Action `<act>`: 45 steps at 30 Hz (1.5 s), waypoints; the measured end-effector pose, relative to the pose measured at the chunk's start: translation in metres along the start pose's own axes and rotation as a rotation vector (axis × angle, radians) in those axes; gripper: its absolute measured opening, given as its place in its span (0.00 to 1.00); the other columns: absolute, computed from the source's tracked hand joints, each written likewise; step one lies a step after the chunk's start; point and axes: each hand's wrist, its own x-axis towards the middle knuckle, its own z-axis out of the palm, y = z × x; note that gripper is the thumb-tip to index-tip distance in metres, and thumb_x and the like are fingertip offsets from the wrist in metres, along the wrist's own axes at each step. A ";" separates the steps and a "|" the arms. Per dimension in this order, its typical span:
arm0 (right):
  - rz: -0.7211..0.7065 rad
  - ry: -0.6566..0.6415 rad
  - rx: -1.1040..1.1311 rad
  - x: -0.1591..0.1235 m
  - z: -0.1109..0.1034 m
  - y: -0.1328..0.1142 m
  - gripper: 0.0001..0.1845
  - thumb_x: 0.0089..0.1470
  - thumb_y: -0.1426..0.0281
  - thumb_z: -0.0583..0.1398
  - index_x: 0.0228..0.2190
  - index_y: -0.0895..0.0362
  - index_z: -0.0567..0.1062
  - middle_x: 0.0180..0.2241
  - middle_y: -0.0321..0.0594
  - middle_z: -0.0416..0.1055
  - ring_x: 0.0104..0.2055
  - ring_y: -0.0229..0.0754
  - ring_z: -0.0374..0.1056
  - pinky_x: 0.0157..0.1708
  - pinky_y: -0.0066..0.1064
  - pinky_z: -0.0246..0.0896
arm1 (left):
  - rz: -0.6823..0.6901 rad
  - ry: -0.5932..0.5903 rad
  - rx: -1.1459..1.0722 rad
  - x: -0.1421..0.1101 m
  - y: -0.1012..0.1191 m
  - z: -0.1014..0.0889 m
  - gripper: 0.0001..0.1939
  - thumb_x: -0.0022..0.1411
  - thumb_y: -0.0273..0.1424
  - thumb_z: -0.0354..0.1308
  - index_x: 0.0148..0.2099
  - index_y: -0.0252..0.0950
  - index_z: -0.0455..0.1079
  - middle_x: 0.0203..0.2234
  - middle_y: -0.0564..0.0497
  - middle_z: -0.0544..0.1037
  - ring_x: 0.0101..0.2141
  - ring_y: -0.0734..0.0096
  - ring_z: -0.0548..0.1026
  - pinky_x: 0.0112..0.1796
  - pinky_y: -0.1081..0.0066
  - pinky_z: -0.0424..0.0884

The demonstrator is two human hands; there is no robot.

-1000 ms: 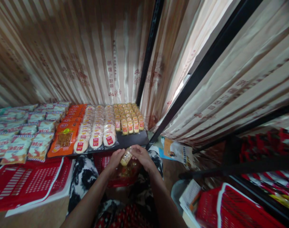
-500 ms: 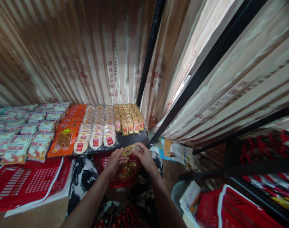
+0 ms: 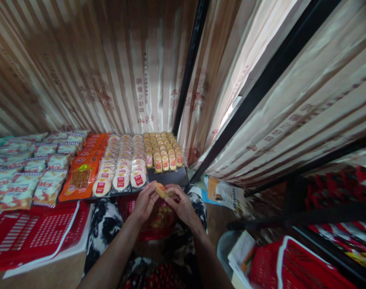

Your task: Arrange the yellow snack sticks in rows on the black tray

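Both my hands meet just below the front edge of a dark shelf (image 3: 170, 176). My left hand (image 3: 145, 202) and my right hand (image 3: 181, 202) are closed together on one small yellow snack packet (image 3: 162, 190), held between the fingertips. Under my hands sits a red basket (image 3: 158, 218) with several similar packets inside. On the shelf right above, rows of the same small yellow packets (image 3: 163, 150) stand beside rows of round white cakes with red labels (image 3: 124, 162).
Orange snack packs (image 3: 86, 164) and pale bags (image 3: 29, 172) fill the shelf to the left. Red baskets lie at lower left (image 3: 32, 233) and lower right (image 3: 285, 265). A black rack post (image 3: 190, 68) and striped plastic sheeting stand behind. A leaflet (image 3: 226, 192) lies on the floor.
The packet has come up from over the basket towards the shelf edge, turning from upright to lying flat between my fingers. Both hands rose slightly with it.
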 end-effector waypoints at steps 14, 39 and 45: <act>0.052 0.000 0.012 -0.006 0.009 0.003 0.02 0.47 0.71 0.58 0.27 0.53 0.72 0.41 0.39 0.64 0.42 0.40 0.64 0.36 0.28 0.64 | 0.032 -0.019 0.024 0.004 -0.001 -0.003 0.17 0.53 0.22 0.54 0.47 0.34 0.63 0.36 0.47 0.76 0.38 0.72 0.75 0.45 0.71 0.68; 0.165 0.094 0.098 -0.005 0.023 0.019 0.12 0.52 0.61 0.57 0.37 0.53 0.69 0.37 0.40 0.72 0.39 0.41 0.69 0.39 0.32 0.65 | 0.073 -0.018 0.099 0.010 -0.001 0.000 0.30 0.50 0.19 0.53 0.57 0.33 0.59 0.39 0.43 0.77 0.43 0.67 0.75 0.46 0.67 0.69; 0.168 0.056 0.215 -0.003 0.028 0.022 0.11 0.52 0.61 0.57 0.36 0.53 0.67 0.35 0.39 0.72 0.37 0.41 0.70 0.36 0.32 0.66 | 0.069 -0.009 0.094 0.012 0.002 0.003 0.32 0.49 0.17 0.52 0.58 0.34 0.58 0.39 0.44 0.77 0.45 0.67 0.74 0.47 0.68 0.68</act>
